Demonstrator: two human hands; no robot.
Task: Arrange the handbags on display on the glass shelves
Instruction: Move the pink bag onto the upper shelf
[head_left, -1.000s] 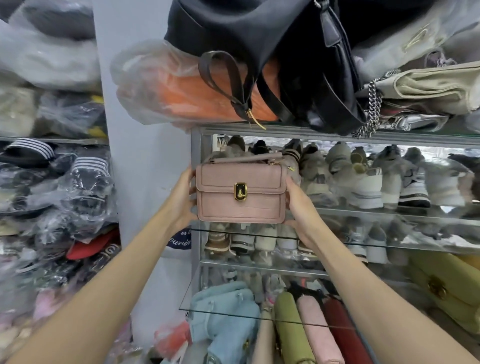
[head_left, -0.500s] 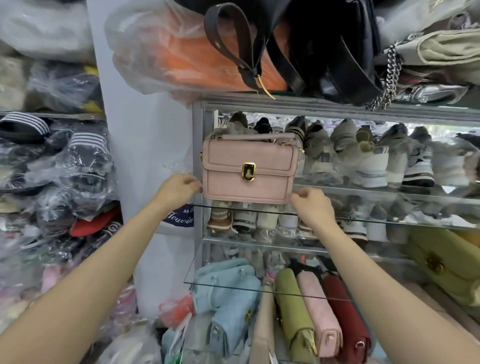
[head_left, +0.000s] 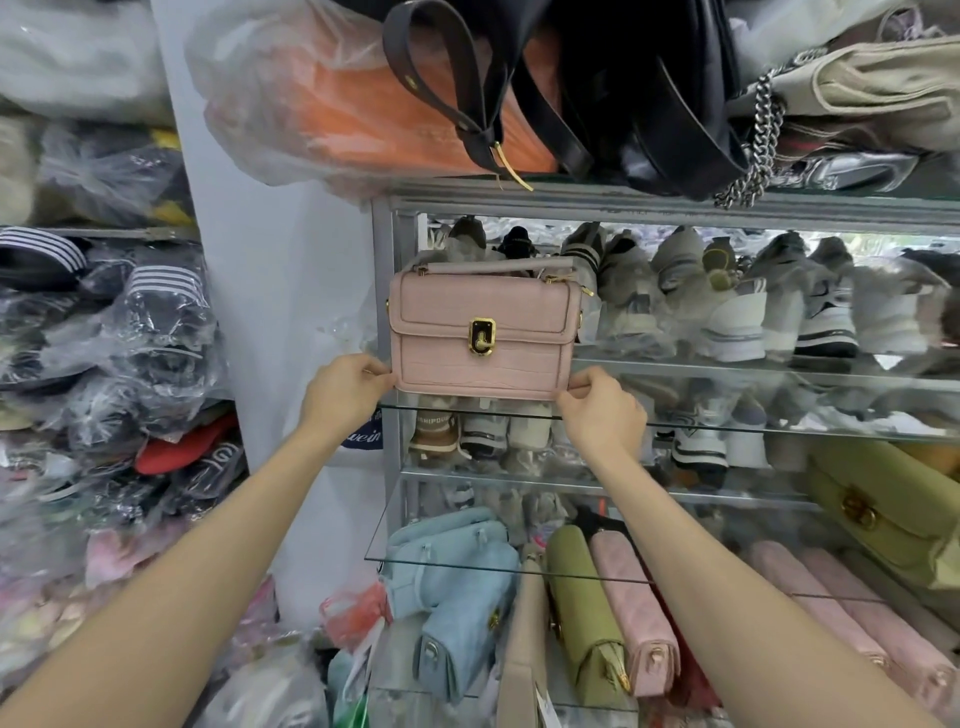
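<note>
Pink handbag (head_left: 482, 332) stands upright w/ clasp facing out, at the left end of the glass shelf (head_left: 779, 429), its base at or just above the front edge; can't tell if it's fully seated. Left hand (head_left: 347, 391) pinches the bottom-left corner, right hand (head_left: 602, 410) pinches the bottom-right corner, so each grip is clamped on the bag's lower edge, fingers curled, thumbs toward the bag.

Step in hand, as I read it: placing/squaring this bag on the shelf. Probably near the end of this one placement, not of the whole job.

Next move calls for: nudge the base back from the glass edge so it won't tip fwd, level it, check it stands alone, then ease both grips off together.

Behind the grips: rows of sneakers (head_left: 727, 312) on further shelves. Above: black bag (head_left: 649, 78) w/ hanging strap, orange item in plastic wrap (head_left: 337, 114), chain-strap bag (head_left: 857, 88). Below the grips: blue bags (head_left: 457, 597), green bag (head_left: 582, 597) and pink bag (head_left: 634, 613) stood on end, under a lower glass shelf (head_left: 441, 564). Right of the right grip, lower: yellow-green bag (head_left: 883, 509). Left of the left grip: bagged sandals (head_left: 130, 312).
</note>
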